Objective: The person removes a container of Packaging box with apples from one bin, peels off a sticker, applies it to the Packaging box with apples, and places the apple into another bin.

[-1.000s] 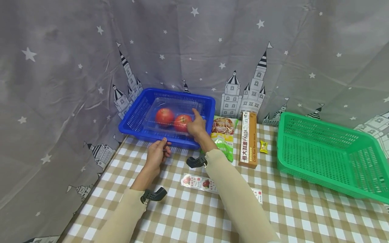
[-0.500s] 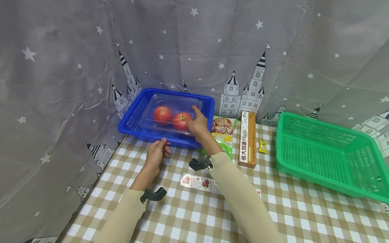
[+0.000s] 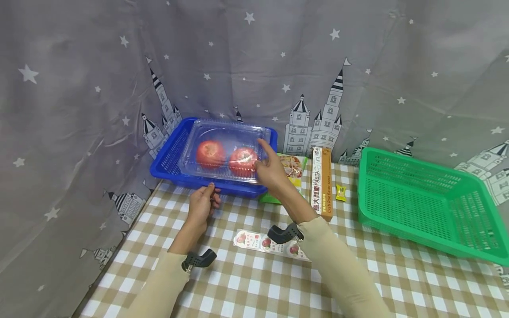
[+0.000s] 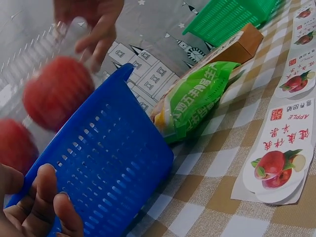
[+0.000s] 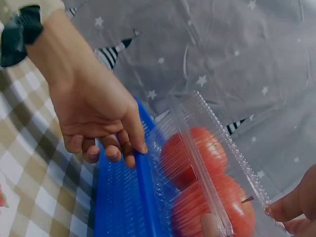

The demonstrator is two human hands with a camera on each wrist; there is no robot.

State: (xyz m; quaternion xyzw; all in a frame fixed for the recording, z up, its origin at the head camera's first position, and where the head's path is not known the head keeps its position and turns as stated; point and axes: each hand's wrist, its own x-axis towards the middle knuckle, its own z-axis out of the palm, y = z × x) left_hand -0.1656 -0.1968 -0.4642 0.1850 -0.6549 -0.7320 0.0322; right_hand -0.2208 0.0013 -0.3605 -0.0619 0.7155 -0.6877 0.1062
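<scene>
Just then my right hand (image 3: 269, 170) pinched the near right corner of the clear plastic box (image 3: 222, 150), thumb below and fingers on top, holding it tilted above the blue basket (image 3: 169, 161). Two round red apples (image 3: 226, 154) sat side by side inside its ridged, see-through shell. My left hand (image 3: 203, 201) rested its loosely curled fingers against the basket's slotted front wall. Well to the right, the green basket (image 3: 421, 198) stood on the checked cloth.
</scene>
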